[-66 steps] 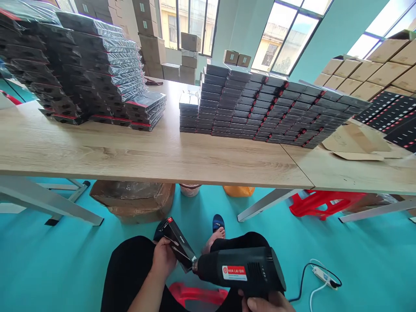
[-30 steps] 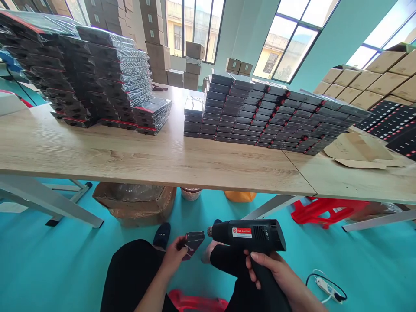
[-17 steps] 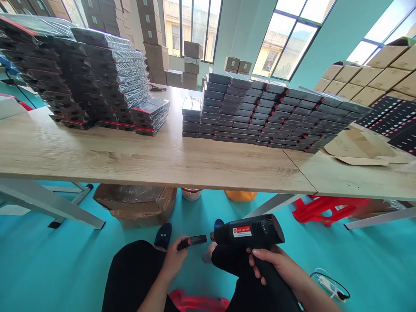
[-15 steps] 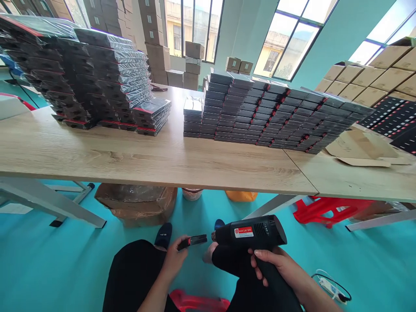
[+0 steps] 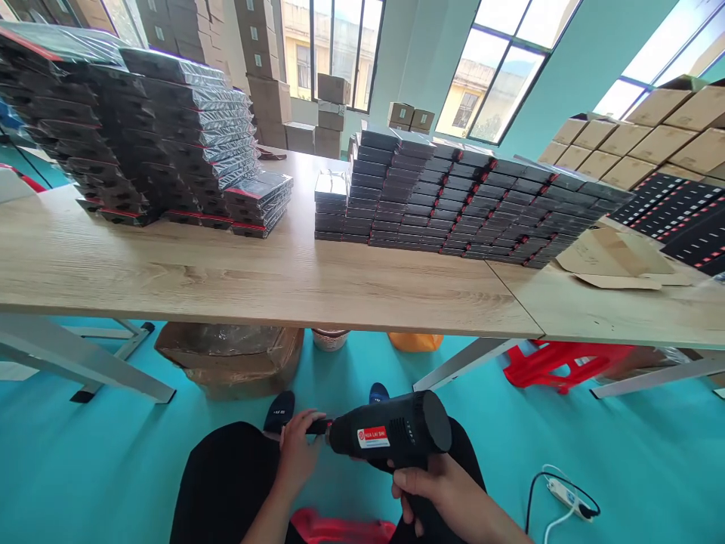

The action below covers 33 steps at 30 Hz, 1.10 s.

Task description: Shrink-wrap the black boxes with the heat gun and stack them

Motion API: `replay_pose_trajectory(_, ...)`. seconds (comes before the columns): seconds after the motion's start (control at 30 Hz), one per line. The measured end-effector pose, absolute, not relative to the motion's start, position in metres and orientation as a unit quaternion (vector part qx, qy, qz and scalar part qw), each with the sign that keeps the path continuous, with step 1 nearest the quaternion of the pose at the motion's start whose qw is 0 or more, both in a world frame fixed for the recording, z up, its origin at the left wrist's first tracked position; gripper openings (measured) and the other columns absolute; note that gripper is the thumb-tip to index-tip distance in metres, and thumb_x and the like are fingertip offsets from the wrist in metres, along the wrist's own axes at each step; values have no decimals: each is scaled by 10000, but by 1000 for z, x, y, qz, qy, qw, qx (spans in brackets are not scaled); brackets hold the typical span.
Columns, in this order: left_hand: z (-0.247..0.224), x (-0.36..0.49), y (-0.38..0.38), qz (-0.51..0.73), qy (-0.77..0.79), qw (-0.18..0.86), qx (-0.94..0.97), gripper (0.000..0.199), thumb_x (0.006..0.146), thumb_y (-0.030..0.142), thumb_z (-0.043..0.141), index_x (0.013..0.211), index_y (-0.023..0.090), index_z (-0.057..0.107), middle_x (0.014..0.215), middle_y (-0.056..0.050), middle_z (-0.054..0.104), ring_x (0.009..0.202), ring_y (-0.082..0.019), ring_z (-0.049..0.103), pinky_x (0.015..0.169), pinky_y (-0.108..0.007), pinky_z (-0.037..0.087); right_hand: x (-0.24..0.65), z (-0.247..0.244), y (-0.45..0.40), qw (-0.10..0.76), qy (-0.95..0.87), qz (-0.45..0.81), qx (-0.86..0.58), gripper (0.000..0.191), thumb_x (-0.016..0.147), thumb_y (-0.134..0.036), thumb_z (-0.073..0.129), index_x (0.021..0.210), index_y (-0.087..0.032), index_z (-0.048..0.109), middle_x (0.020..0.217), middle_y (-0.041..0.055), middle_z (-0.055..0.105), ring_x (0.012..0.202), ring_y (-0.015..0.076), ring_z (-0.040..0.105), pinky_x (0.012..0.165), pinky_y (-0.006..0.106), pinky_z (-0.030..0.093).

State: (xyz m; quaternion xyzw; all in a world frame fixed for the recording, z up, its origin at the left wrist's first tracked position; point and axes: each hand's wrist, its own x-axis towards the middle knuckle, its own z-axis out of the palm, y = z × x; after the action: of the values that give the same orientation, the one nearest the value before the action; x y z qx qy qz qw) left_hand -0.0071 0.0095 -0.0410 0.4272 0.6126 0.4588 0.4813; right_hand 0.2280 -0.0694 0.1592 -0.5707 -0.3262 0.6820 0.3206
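My right hand [image 5: 439,483] is wrapped round the handle of a black heat gun [image 5: 405,425] with a red and white label, held level above my lap with its nozzle pointing left. In front of the nozzle, my left hand [image 5: 298,452] grips a small flat black box [image 5: 316,427] with a touch of red on it. Fingers and the nozzle hide most of that box. Nozzle and box look nearly touching; any gap between them is too small to make out.
Ahead runs a wooden table [image 5: 362,291]. Film-wrapped black boxes [image 5: 186,143] are stacked at its left, and a long stack of dark boxes [image 5: 442,196] stands at centre. Underneath are an open carton [image 5: 243,378] and a red stool [image 5: 563,363]. A power strip [image 5: 569,499] lies at right.
My right hand has brought the heat gun left and slightly down, so its nozzle is now at the box. My left hand has shifted slightly left and turned, covering more of the box.
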Motion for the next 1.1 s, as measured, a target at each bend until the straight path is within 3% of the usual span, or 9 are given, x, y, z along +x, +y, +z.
replay_pose_trajectory(0.13,-45,-8,9,439,616,440,484,403,532,33,720,815,307,804,1062,-75,728,1180,-358,583,1155,-549,282,230,157,-70,335,-316,666,-587,310,734,-373,713,923,-135,647,749,16,629,568,146,577,481,275,453)
replay_pose_trajectory(0.27,-54,-10,12,416,613,424,521,366,572,96,659,862,263,805,1070,-95,738,1130,-353,623,1114,-545,354,235,153,-70,319,-288,698,-572,371,710,-411,740,936,-129,659,740,30,651,575,157,598,489,278,459)
replay_pose_trajectory(0.47,-64,-14,13,414,604,436,523,422,590,122,558,934,210,786,1127,-115,734,1149,-326,634,1083,-505,410,257,136,-71,335,-258,616,-665,369,679,-462,735,822,-138,631,694,28,636,542,144,572,470,271,438)
replay_pose_trajectory(0.67,-71,-11,15,414,600,416,544,391,591,146,588,908,231,800,1102,-116,736,1128,-344,634,1078,-539,410,238,143,-80,355,-262,693,-571,433,712,-416,749,1010,-125,631,758,35,661,585,161,607,499,282,465)
replay_pose_trajectory(0.87,-73,-13,16,403,598,396,569,377,597,156,603,895,262,808,1105,-105,730,1132,-340,617,1088,-550,405,222,159,-75,318,-282,691,-584,299,705,-359,719,887,-136,639,684,13,627,554,150,579,491,280,455)
replay_pose_trajectory(1.0,-69,-13,16,410,604,403,552,376,575,168,602,881,254,803,1101,-105,735,1131,-342,627,1091,-538,407,233,149,-71,354,-271,645,-620,372,665,-419,750,885,-136,647,724,27,645,551,152,583,488,290,456)
replay_pose_trajectory(1.1,-64,-14,16,412,604,429,531,398,560,160,576,881,252,792,1085,-88,750,1133,-324,641,1094,-510,410,250,138,-71,344,-253,613,-665,351,663,-461,747,751,-140,636,679,35,636,528,145,569,456,278,428)
